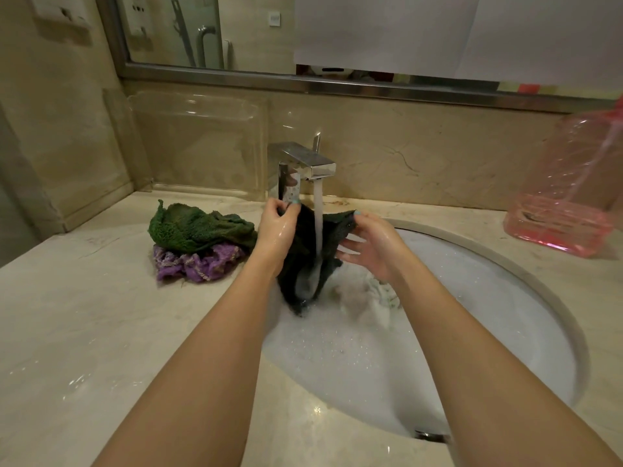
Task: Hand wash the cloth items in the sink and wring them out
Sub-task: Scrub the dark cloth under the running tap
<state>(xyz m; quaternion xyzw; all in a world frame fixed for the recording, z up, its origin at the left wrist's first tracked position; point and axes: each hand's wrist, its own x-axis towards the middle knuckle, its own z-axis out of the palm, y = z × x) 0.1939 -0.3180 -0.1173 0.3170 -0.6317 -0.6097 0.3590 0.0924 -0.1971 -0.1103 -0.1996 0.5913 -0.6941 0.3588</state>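
A dark green cloth (pixel 300 264) hangs spread under the running water of the chrome faucet (pixel 305 166). My left hand (pixel 276 227) pinches its upper left corner. My right hand (pixel 371 244) pinches its upper right corner between thumb and forefinger, the other fingers straight. The cloth's lower end dips into foamy water in the white sink (pixel 526 298). A pale cloth (pixel 381 291) lies partly under the foam just right of it. On the counter to the left, a green towel (pixel 199 227) sits on top of a purple cloth (pixel 195 264).
A pink transparent plastic jug (pixel 569 197) stands on the counter at the right. A clear acrylic shelf (pixel 195 143) is against the back wall at left. A mirror (pixel 303 32) runs above. The beige marble counter (pixel 84 332) extends left and in front.
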